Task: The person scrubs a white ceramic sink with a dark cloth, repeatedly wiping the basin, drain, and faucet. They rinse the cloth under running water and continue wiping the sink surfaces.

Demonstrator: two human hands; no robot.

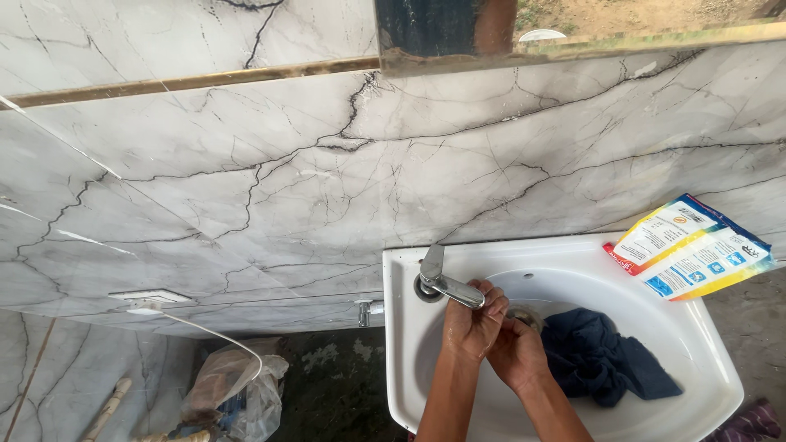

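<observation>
My left hand (472,321) and my right hand (516,354) are pressed together just under the spout of a chrome tap (443,284), over a white wash basin (407,352). The fingers of both hands are curled and touching each other; I see nothing held in them. A dark blue cloth (602,362) lies bunched in the basin bowl, right of my right hand. The drain (524,315) shows just behind my hands.
A colourful detergent pouch (692,246) rests on the basin's right rim against the marble-patterned wall (270,180). A wall socket (149,299) with a white cable, a clear plastic bag (237,389) and a pipe valve (366,310) are at lower left. A mirror (573,20) hangs above.
</observation>
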